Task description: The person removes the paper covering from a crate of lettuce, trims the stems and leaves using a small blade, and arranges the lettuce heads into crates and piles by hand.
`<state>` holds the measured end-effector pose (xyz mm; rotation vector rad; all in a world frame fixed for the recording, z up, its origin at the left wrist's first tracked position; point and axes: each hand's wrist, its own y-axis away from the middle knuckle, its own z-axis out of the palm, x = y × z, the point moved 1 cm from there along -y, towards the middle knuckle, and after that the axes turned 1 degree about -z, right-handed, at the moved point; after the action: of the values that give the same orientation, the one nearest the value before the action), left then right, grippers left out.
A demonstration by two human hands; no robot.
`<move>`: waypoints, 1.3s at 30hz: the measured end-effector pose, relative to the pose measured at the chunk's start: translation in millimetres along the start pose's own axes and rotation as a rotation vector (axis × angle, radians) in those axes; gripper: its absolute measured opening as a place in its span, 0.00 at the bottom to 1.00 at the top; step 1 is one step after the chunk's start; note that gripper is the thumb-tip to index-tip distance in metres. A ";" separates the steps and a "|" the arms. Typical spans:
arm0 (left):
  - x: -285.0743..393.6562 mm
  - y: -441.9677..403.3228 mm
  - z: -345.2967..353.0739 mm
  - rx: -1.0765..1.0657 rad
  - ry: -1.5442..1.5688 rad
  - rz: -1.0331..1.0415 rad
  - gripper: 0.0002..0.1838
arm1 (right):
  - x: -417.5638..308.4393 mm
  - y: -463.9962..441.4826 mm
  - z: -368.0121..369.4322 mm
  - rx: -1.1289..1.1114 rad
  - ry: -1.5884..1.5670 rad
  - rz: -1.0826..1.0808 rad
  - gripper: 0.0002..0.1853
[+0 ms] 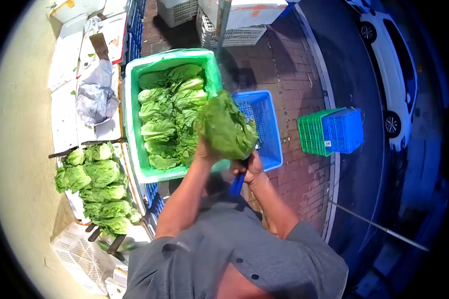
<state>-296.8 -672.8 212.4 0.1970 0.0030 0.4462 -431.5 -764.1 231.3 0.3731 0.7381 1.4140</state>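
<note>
A leafy green lettuce is held up in front of me, between the green-lined crate and a blue basket. My left hand grips the lettuce from its left side, with the fingers partly hidden by leaves. Below the lettuce's lower right end, my right hand is closed around a tool with a blue handle. The tool's upper part is dark and mostly hidden. Rows of lettuce heads fill the green-lined crate.
More lettuce is piled at the left beside white foam boxes and a grey plastic bag. White crates stand at the top. Green and blue baskets sit by the kerb, near a white car.
</note>
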 end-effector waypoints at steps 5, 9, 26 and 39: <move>-3.8 -1.4 -45.4 0.301 0.068 0.152 0.34 | 3.1 -2.8 -51.9 0.437 0.736 -0.581 0.15; -5.3 5.0 -67.9 0.487 0.075 0.160 0.32 | 3.8 21.7 11.1 0.193 1.511 -1.110 0.07; 42.9 15.2 -36.8 0.395 0.196 0.297 0.35 | 32.9 -21.3 0.6 0.266 0.903 -0.883 0.07; 157.1 188.6 -60.0 0.509 0.148 0.795 0.40 | -66.3 -37.2 -204.5 0.819 0.924 -0.231 0.11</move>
<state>-238.6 -427.5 195.7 0.6743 0.1899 1.2533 -537.6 -872.4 74.5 0.2210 2.0632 0.9604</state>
